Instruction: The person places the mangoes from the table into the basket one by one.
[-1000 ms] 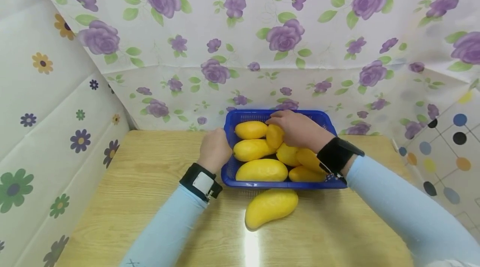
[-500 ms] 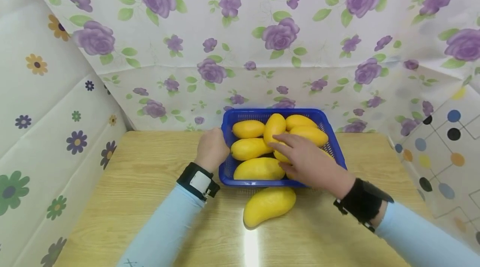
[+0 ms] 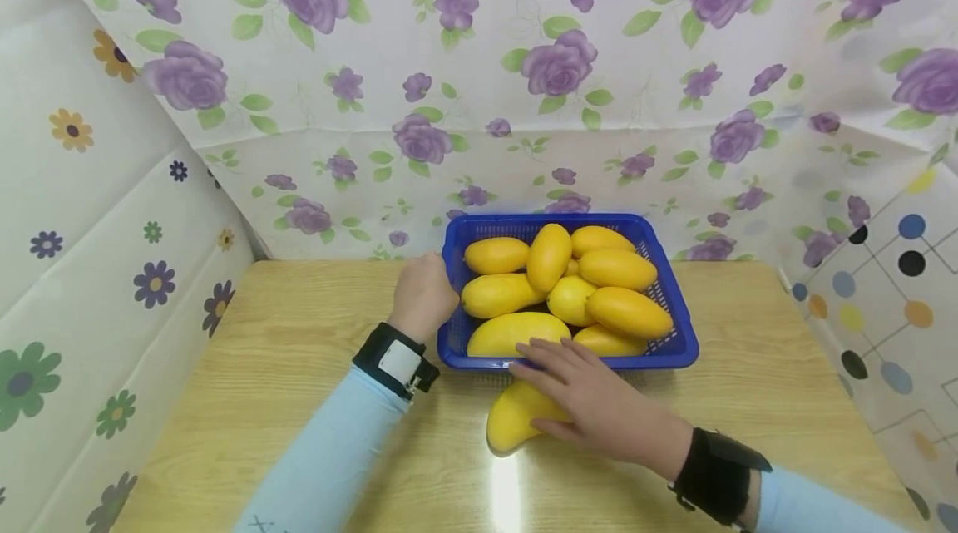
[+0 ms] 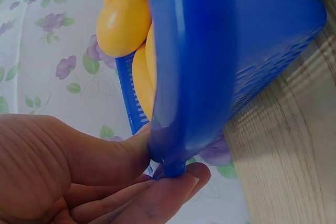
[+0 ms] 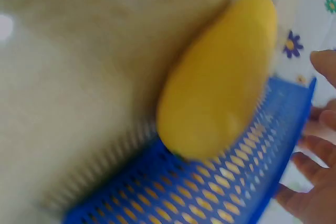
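Note:
A blue plastic basket (image 3: 683,350) holds several yellow mangoes (image 3: 629,313), some piled on others. My left hand (image 3: 424,296) grips its left rim; in the left wrist view, thumb and fingers pinch the rim of the basket (image 4: 205,66). One larger mango (image 3: 515,418) lies on the table against the basket's front side. Over it hovers my right hand (image 3: 599,400), fingers extended and spread, hiding the mango's right part. The right wrist view shows that mango (image 5: 220,82) beside the perforated wall, with the fingers (image 5: 310,169) apart from it.
The light wooden table (image 3: 299,333) meets a flowered cloth wall (image 3: 344,101) right behind the basket. More patterned sheets hang at the left (image 3: 97,225) and at the right (image 3: 883,292).
My right hand has let go of a mango in the basket, which now leans upright among the others. It has come back toward the front mango. My left hand stays on the rim.

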